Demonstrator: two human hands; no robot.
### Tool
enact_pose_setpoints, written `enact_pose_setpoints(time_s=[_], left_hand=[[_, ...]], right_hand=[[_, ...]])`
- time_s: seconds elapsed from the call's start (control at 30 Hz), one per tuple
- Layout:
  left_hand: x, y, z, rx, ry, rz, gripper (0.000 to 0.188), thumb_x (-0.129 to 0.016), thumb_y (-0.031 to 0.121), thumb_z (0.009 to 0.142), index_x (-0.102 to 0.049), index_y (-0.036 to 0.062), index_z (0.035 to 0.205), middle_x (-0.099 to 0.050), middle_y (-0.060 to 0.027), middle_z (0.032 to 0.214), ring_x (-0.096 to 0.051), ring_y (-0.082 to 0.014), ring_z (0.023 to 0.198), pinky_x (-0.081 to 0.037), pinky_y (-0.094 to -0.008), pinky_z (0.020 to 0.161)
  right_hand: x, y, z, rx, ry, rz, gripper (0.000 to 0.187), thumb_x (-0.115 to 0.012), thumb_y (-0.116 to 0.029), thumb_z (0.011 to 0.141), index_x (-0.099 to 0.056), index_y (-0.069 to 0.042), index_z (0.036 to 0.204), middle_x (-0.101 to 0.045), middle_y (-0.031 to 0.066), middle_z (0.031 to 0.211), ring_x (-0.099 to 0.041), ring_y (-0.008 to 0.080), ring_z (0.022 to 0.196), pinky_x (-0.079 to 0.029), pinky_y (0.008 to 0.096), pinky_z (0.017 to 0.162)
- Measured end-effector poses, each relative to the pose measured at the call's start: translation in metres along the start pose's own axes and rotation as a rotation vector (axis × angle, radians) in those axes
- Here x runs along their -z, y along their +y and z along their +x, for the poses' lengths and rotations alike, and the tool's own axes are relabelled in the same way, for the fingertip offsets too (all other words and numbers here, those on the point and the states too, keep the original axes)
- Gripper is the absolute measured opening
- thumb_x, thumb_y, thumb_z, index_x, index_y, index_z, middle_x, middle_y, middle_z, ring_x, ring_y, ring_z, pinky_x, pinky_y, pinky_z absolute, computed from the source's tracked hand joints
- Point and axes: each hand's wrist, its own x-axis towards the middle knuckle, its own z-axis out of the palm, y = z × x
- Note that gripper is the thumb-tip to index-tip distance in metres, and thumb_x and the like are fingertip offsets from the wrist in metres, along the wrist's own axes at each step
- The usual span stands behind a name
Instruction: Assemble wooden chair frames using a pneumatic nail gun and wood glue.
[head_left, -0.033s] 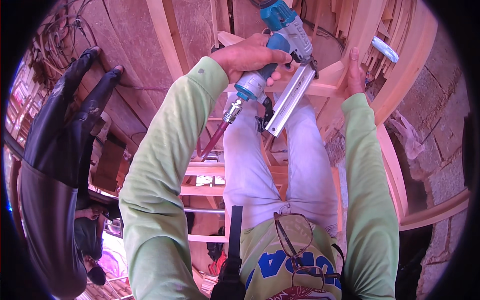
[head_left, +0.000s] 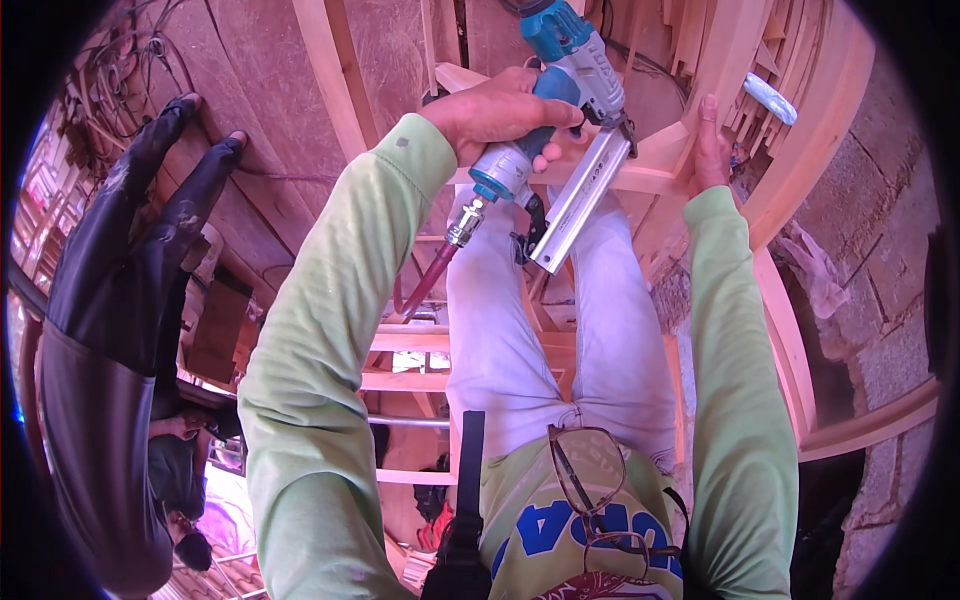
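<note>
My left hand (head_left: 495, 108) is wrapped round the handle of a teal and silver pneumatic nail gun (head_left: 598, 88). Its long silver magazine (head_left: 578, 210) slants down toward my legs, and a red air hose (head_left: 428, 280) runs from the coupling at the handle's end. At the right, my right hand (head_left: 710, 155) grips an upright board of a pale wooden frame (head_left: 728, 60), thumb up along it; its other fingers are mostly hidden behind the wood. The gun's head lies over the frame beside a crosspiece (head_left: 655, 165). Whether its tip touches wood, I cannot tell.
To the left stands a person in dark clothes (head_left: 110, 300); another person (head_left: 180, 480) is beyond. Cables (head_left: 150, 50) lie at the upper left. Thin wood strips (head_left: 775, 120) and a pale blue wrapped bundle (head_left: 770, 98) sit by a block wall (head_left: 840, 180). Glasses (head_left: 585, 470) hang at my chest.
</note>
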Motion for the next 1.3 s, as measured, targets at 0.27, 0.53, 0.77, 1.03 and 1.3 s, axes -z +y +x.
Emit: enact_pose_setpoints(time_s=[0.27, 0.53, 0.77, 1.03, 1.3], left_hand=[[-0.007, 0.004, -0.005, 0.046, 0.048, 0.029, 0.026, -0.067, 0.014, 0.096, -0.061, -0.0033, 0.114, -0.069, -0.0079, 0.099, -0.061, -0.0111, 0.063, -0.058, -0.0274, 0.054], [-0.005, 0.0, -0.001, -0.005, 0.045, 0.01, 0.025, -0.067, 0.015, 0.096, -0.061, -0.0037, 0.113, -0.069, -0.0087, 0.098, -0.062, -0.0116, 0.063, -0.058, -0.0274, 0.054], [-0.005, 0.003, -0.001, 0.039, 0.032, 0.01, 0.025, -0.068, 0.014, 0.096, -0.061, -0.0042, 0.112, -0.069, -0.0098, 0.095, -0.062, -0.0124, 0.061, -0.057, -0.0282, 0.052], [-0.004, 0.001, -0.001, 0.023, 0.026, 0.016, 0.027, -0.068, 0.013, 0.096, -0.059, -0.0046, 0.114, -0.069, -0.0104, 0.097, -0.061, -0.0128, 0.061, -0.058, -0.0287, 0.053], [-0.008, 0.004, -0.002, -0.002, 0.048, 0.014, 0.026, -0.068, 0.013, 0.096, -0.058, -0.0043, 0.113, -0.067, -0.0099, 0.098, -0.062, -0.0128, 0.063, -0.058, -0.0285, 0.053]], right_hand=[[0.004, 0.011, 0.008, 0.036, 0.014, -0.015, 0.093, -0.063, -0.076, 0.086, -0.061, 0.006, 0.13, -0.066, 0.013, 0.117, -0.061, 0.0196, 0.107, -0.047, 0.0316, 0.098], [0.006, 0.014, 0.015, 0.049, -0.001, -0.025, 0.093, -0.064, -0.075, 0.086, -0.061, 0.007, 0.129, -0.066, 0.0134, 0.117, -0.061, 0.0195, 0.106, -0.048, 0.0322, 0.098], [0.008, 0.015, 0.02, 0.042, 0.016, -0.065, 0.094, -0.064, -0.075, 0.086, -0.06, 0.008, 0.131, -0.066, 0.014, 0.119, -0.061, 0.0195, 0.108, -0.048, 0.0326, 0.099], [0.006, 0.017, 0.019, 0.037, 0.013, -0.043, 0.095, -0.064, -0.074, 0.087, -0.059, 0.008, 0.133, -0.064, 0.0144, 0.124, -0.06, 0.0197, 0.113, -0.046, 0.0327, 0.102], [0.007, 0.015, 0.019, 0.004, 0.056, -0.034, 0.094, -0.067, -0.074, 0.084, -0.06, 0.007, 0.132, -0.064, 0.0123, 0.124, -0.059, 0.0201, 0.113, -0.045, 0.034, 0.102]])
